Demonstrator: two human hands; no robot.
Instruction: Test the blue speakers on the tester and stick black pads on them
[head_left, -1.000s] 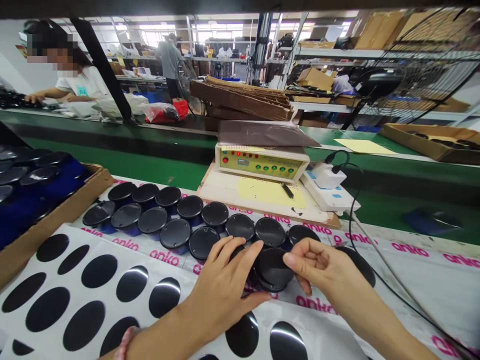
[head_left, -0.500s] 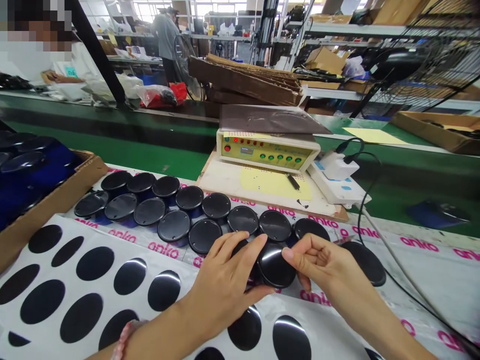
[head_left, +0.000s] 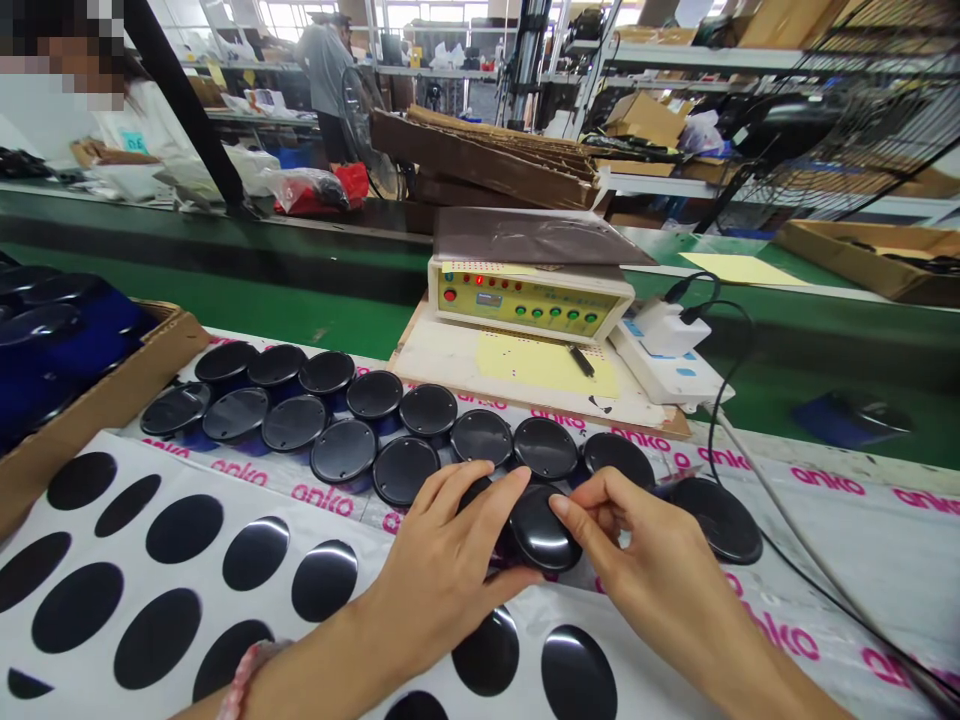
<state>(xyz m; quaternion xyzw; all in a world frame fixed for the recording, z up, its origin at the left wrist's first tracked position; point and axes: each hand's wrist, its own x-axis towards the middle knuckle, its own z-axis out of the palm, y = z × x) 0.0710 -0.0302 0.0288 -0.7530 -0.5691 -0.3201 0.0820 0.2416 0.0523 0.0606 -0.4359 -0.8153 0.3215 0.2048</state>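
Note:
My left hand (head_left: 450,555) is wrapped round a round part with a black top (head_left: 517,550), gripping it by its side. On that top lies a glossy black round sticker (head_left: 546,530). The thumb and fingers of my right hand (head_left: 630,545) pinch at the sticker's right edge. Beyond my hands stand two rows of similar round parts (head_left: 345,450), with matte black tops and small holes. A white sheet (head_left: 247,490) carrying several black round stickers (head_left: 184,528) spreads under my forearms. Just right of my right hand rests a flat black disc (head_left: 716,520).
At left, a cardboard box (head_left: 97,395) holds dark blue parts. Behind the rows stands a control box (head_left: 532,305) with lit indicators, beside a white power strip (head_left: 667,365) with cables. A blue-black part (head_left: 855,415) sits on the green conveyor (head_left: 322,300).
My right fingers have come closer round the sticker's edge, and its highlight now lies lower on the disc. The blue-black part on the conveyor has shifted left. My left hand keeps its grip.

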